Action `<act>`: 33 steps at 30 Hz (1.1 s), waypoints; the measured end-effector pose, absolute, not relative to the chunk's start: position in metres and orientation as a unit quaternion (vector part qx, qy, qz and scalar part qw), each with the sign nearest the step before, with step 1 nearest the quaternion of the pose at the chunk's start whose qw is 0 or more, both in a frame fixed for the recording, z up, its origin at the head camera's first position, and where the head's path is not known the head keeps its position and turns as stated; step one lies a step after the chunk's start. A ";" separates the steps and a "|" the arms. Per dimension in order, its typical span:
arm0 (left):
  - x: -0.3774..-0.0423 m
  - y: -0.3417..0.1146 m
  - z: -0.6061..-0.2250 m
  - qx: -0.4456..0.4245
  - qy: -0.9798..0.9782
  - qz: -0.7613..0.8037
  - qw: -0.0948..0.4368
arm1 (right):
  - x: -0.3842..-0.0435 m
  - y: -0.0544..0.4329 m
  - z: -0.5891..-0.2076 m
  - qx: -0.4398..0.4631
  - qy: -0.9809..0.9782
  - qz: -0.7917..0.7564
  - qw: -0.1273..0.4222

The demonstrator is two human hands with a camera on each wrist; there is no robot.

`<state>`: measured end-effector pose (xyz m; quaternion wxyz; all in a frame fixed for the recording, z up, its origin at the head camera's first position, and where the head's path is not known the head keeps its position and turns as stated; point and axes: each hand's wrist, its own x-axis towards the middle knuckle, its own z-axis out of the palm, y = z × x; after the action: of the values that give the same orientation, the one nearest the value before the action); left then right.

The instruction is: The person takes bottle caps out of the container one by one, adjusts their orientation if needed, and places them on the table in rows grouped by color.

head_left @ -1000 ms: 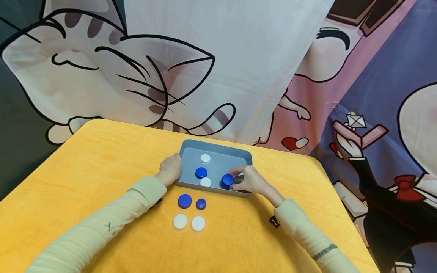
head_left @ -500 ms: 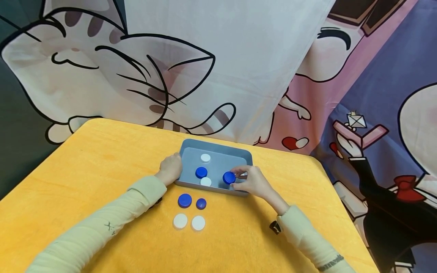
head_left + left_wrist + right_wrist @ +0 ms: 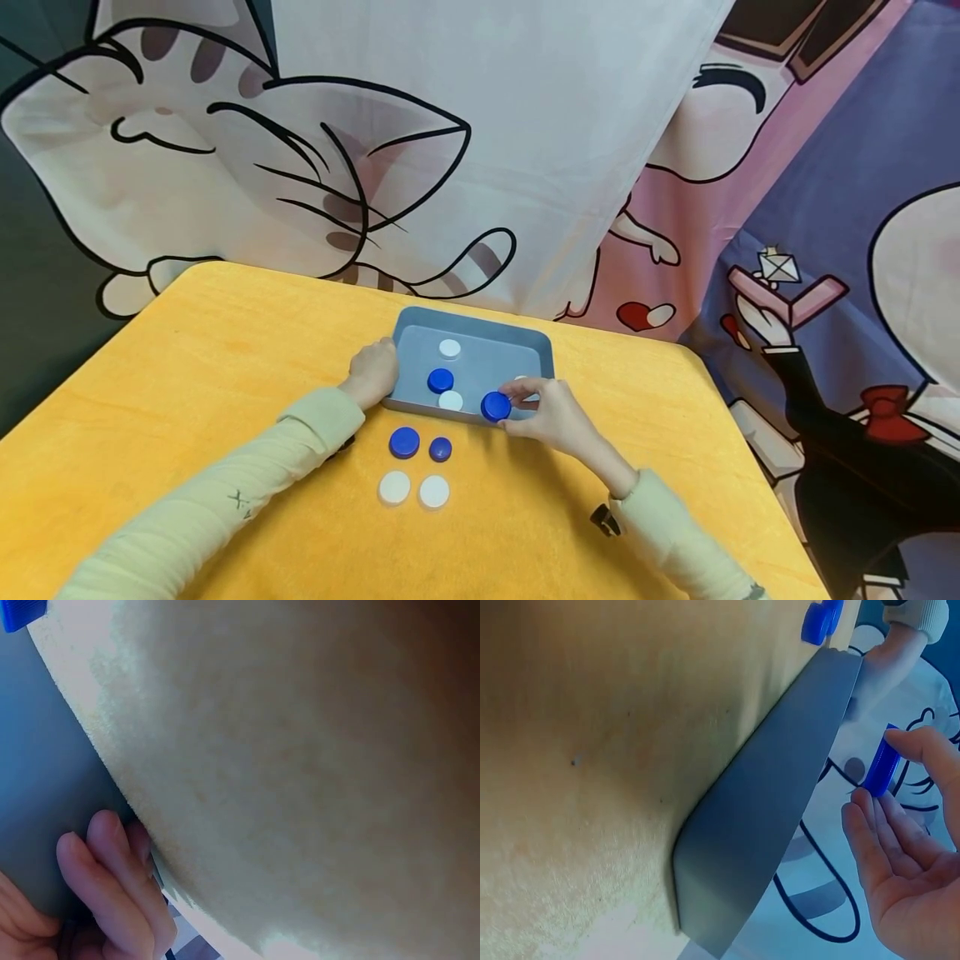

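My right hand (image 3: 551, 412) pinches a blue bottle cap (image 3: 496, 407) between thumb and fingers, over the near wall of the grey-blue tray (image 3: 480, 317). In the right wrist view that blue cap (image 3: 882, 761) is held above the tray's rim. At the tray's left end, my left hand (image 3: 375, 372) grips the wall; its fingers (image 3: 105, 877) curl at the edge in the left wrist view. Inside the tray lie a white cap (image 3: 449, 348), a blue cap (image 3: 440, 381) and another white cap (image 3: 450, 401). A bit of white by the right fingers is mostly hidden.
On the yellow cloth (image 3: 247, 358) before the tray lie a large blue cap (image 3: 404, 442) and a small blue cap (image 3: 440, 450). Nearer are two white caps, one left (image 3: 393, 488) and one right (image 3: 433, 492). A cartoon-printed curtain (image 3: 570, 108) hangs behind the table.
My right hand has brought the pinched blue cap up from the tray's right part and then toward me, over the near wall. My left hand stays at the tray's left end.
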<state>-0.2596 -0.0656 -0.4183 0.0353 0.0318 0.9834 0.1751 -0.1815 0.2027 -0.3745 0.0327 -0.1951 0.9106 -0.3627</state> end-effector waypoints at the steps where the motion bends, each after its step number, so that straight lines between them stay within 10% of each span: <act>1: -0.260 -0.066 -0.418 0.033 0.984 0.174 0.035 | -0.180 0.202 -0.375 -0.194 0.910 -0.365 0.034; 33: -0.260 -0.066 -0.419 0.035 0.984 0.171 0.032 | -0.150 0.185 -0.409 -0.223 0.911 -0.342 0.061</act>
<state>-0.2598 -0.0657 -0.4191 0.0320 0.0351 0.9841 0.1712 -0.1495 0.1852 -0.4092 0.0610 -0.2226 0.9109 -0.3421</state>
